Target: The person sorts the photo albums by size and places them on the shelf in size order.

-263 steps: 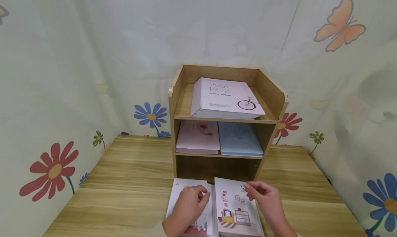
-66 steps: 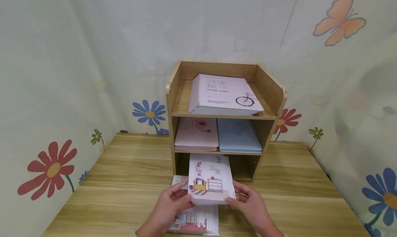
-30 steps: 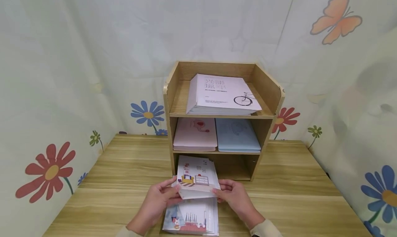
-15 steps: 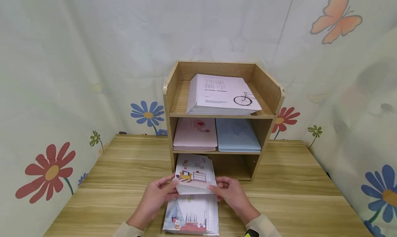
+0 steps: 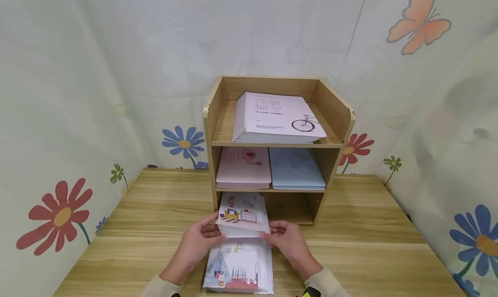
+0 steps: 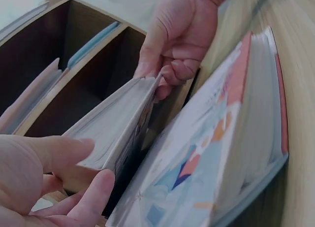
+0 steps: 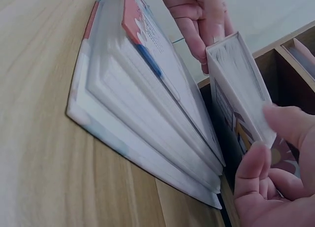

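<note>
A photo album with a yellow armchair and dresser on its cover lies partly inside the lowest compartment, at its left side. My left hand pinches its near left corner, and my right hand pinches the near right corner. In both wrist views, thumbs and fingers hold the album's edge, page ends showing between its covers. A second album, blue tent and red floor on its cover, lies on the table just in front. Thick pages of this second album show in the right wrist view.
A wooden shelf unit stands at the table's back. Its top bears a thick white bicycle-cover book. A pink folder and a blue folder fill the middle shelf. The wooden tabletop extends to both sides.
Both hands lifted the armchair album from beside the other album, brought it left and slid it partly into the lowest compartment. Over the last second it went slightly deeper.
</note>
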{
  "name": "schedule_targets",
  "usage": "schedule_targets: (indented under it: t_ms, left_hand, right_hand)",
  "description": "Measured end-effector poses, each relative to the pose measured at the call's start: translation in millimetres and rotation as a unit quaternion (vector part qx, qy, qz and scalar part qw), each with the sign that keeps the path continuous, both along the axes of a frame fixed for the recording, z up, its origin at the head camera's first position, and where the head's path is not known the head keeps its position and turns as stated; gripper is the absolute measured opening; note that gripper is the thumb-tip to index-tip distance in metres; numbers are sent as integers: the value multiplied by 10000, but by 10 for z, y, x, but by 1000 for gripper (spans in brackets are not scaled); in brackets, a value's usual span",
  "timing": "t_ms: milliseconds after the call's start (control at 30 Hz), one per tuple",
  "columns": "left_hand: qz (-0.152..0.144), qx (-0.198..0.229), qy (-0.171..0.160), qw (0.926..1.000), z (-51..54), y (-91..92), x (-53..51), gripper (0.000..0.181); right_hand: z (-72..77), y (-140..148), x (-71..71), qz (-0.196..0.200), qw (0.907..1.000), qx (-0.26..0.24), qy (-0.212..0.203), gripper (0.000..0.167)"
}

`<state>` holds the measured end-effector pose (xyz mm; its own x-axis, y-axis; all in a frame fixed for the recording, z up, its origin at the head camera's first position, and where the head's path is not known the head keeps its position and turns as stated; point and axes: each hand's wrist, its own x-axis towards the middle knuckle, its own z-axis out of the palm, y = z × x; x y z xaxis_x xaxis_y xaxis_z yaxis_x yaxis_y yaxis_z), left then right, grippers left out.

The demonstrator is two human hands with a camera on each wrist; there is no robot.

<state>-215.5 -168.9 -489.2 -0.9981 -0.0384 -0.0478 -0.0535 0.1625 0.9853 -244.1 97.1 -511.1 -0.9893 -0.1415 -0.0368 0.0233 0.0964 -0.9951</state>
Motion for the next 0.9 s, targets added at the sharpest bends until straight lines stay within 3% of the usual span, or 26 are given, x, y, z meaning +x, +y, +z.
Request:
schedule_targets:
  t_ms: [133,333,600,733,900]
  left_hand:
    - [57,-351,199,9992,-4,11,-28,83]
    - [173,-966,639,9931,-26,35,-92,79]
    - [315,-1501,983,9833,-69,60,-158,50]
    - [343,-2146,1172,9690,-44,71,-196,40]
    - [373,-3016,1506,9407,-34,89,-228,33]
  right_hand:
    - [13,0,14,156,9996,140,165,52]
    - [-19,-13,-24,83,9989,358,301,47]
    - [-82,-14,-125,-68,9957,724,571,37]
    - [-79,-26,-151,-84,9939,907,623,34]
    - [-123,-60,-181,-26,9919,1068,683,32]
